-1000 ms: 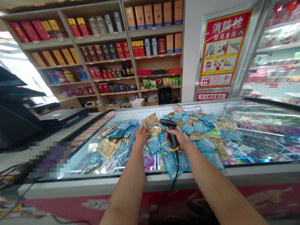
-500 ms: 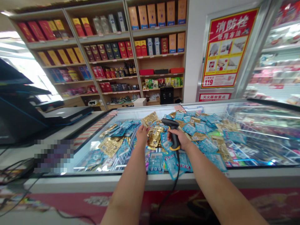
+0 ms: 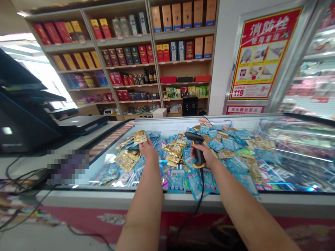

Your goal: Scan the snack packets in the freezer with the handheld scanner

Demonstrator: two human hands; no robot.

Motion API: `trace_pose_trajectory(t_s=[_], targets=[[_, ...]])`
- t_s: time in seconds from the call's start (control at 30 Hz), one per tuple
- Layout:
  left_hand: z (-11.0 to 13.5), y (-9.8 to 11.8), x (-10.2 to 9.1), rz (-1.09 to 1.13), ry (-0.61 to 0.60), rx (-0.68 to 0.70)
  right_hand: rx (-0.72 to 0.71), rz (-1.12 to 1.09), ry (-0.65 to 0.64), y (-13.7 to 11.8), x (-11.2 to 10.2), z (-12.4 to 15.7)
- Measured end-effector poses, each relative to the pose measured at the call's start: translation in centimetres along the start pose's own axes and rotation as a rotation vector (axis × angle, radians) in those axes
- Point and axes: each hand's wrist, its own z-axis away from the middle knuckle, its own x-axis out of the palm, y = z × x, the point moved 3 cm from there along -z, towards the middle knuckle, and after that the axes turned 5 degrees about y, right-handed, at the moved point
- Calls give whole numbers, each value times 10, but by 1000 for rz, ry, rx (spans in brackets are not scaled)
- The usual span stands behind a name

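Note:
My left hand (image 3: 148,149) is closed on the edge of a gold packet (image 3: 140,137), above the pile on the left side of the chest freezer. Just below that packet lie more gold packets (image 3: 127,159) and blue ones. My right hand (image 3: 204,154) is wrapped round the handle of a black and yellow barcode scanner (image 3: 198,148), whose head points to the left. Its cable (image 3: 202,184) hangs down over the freezer's front edge. Between my hands lie a heap of gold packets (image 3: 176,152) and several blue packets (image 3: 176,181).
The freezer's front rim (image 3: 104,198) runs across before me. On the left are a counter with a black machine (image 3: 23,118) and loose cables (image 3: 26,174). Shelves of boxed bottles (image 3: 125,55) stand behind, beside a red fire-hydrant poster (image 3: 264,55).
My left hand has moved left with the gold packet, from the middle heap to above the left pile. My right hand keeps the scanner in about the same place. The view has shifted slightly.

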Motion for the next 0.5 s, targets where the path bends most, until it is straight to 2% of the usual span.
trace_pose_trajectory(t_s=[0.13,0.23,0.3,0.43,0.5], targets=[[1,-7,4,-186,-226,-96,8,11,2,0,0,0],[15,-12,10,-290,-354,-191,10,19,2,-1,1,1],[27,-11,15,-414,-470,-206,5,20,4,-1,1,1],[49,-2,22,-804,-747,35,-16,22,-2,-2,1,0],[57,-1,21,-953,-879,81,-16,23,-2,-1,1,-1]])
